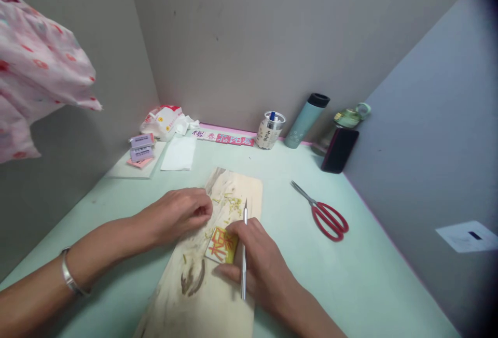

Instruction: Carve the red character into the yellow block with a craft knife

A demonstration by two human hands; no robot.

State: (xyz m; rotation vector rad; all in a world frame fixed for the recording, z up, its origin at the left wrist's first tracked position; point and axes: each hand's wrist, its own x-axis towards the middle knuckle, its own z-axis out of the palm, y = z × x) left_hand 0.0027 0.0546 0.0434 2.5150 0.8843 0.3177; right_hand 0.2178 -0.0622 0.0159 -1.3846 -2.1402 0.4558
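Note:
A small square carving block point(222, 246), yellow with a red character on its top, lies on a wooden board point(233, 307). My right hand point(259, 263) grips the block's right side between thumb and forefinger. The same hand carries a silver craft knife point(244, 255) across its fingers, blade pointing away from me. My left hand point(181, 211) is closed at the board's left edge, with its fingertips curled under; whether they hold anything is hidden. Yellow-green shavings point(233, 204) are scattered on the board between and beyond my hands.
Red-handled scissors point(329, 219) lie to the right. Farther back are a phone point(340, 150), a teal tumbler point(306, 120), a pen can point(270, 130) and a strip of character cards point(223, 137). Wrapped blocks point(141, 149), tissues point(165, 121) and white paper point(179, 153) are back left. Pink cloth point(42, 63) hangs left.

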